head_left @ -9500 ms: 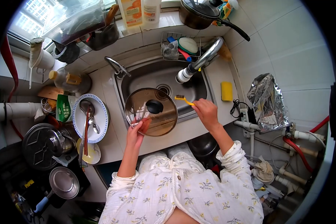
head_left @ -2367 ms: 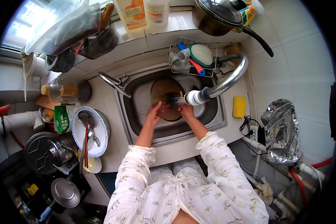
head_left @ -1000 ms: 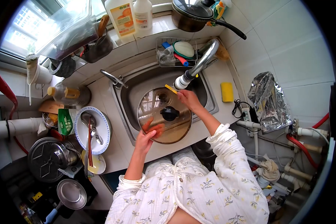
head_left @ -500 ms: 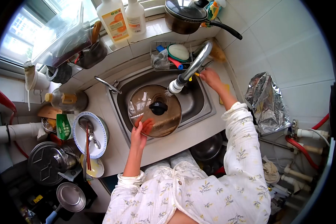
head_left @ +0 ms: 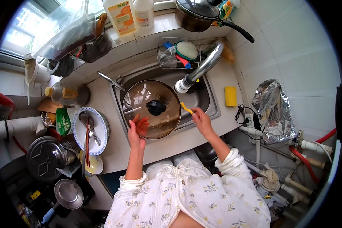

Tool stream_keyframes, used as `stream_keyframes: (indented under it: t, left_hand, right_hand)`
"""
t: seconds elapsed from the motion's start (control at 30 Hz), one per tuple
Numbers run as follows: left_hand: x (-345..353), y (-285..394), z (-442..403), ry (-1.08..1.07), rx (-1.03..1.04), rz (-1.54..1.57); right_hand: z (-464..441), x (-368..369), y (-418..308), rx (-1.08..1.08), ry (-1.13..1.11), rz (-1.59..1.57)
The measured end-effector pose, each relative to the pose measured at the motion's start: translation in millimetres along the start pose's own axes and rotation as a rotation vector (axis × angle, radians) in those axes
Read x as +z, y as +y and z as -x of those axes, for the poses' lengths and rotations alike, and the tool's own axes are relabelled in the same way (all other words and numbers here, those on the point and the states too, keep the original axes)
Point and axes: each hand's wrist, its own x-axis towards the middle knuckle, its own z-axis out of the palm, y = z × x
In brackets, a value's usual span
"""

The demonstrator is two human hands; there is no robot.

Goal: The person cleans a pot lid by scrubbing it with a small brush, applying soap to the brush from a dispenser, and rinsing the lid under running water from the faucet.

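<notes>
A round brown-tinted glass pot lid point(head_left: 161, 121) with a black knob is held tilted over the steel sink point(head_left: 215, 106). My left hand point(head_left: 136, 135) grips its lower left rim, the fingers showing through the glass from beneath. My right hand point(head_left: 202, 121) is closed around a slim yellow tool point(head_left: 185, 107) that looks like a small brush; its tip is just right of the lid's rim, and I cannot tell whether they touch. The chrome faucet point(head_left: 207, 60) with its white nozzle is above the lid's upper right, and no stream shows from it.
Left of the sink, a blue-rimmed bowl point(head_left: 79, 138) holds spoons and chopsticks. A wire rack point(head_left: 161, 41) with sponges stands behind the sink. At right are a yellow sponge point(head_left: 230, 96), a power strip point(head_left: 249, 121) and a foil-covered item point(head_left: 271, 110). A lidded saucepan point(head_left: 193, 22) sits on the ledge.
My right hand has come from beside the faucet down toward the lid, carrying the yellow tool. Water visible at the nozzle before no longer shows. The lid has shifted slightly left in view.
</notes>
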Motion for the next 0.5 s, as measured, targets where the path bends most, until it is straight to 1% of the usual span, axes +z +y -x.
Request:
stream_keyframes:
  t: [0.07,0.17,0.27,0.3,0.4,0.43,0.5]
  left_hand:
    - [1,0,2,0.057,0.025,-0.068]
    - [4,-5,7,0.096,0.05,-0.136]
    - [-5,-19,17,0.13,0.019,-0.135]
    - [-12,-28,19,0.128,0.006,-0.071]
    - [-4,-49,30,0.418,-0.059,0.029]
    - [-22,-53,35,0.326,-0.123,0.023]
    - [-55,-66,39,0.233,-0.187,0.041]
  right_hand:
    - [21,12,1,-0.033,0.07,-0.049]
    - [30,21,3,-0.044,0.095,-0.095]
    - [30,20,3,-0.023,0.109,-0.092]
    - [28,19,3,-0.01,0.109,-0.076]
    - [24,19,4,-0.018,0.104,0.014]
    - [24,24,8,-0.041,0.103,0.024]
    - [27,30,11,-0.089,0.104,0.053]
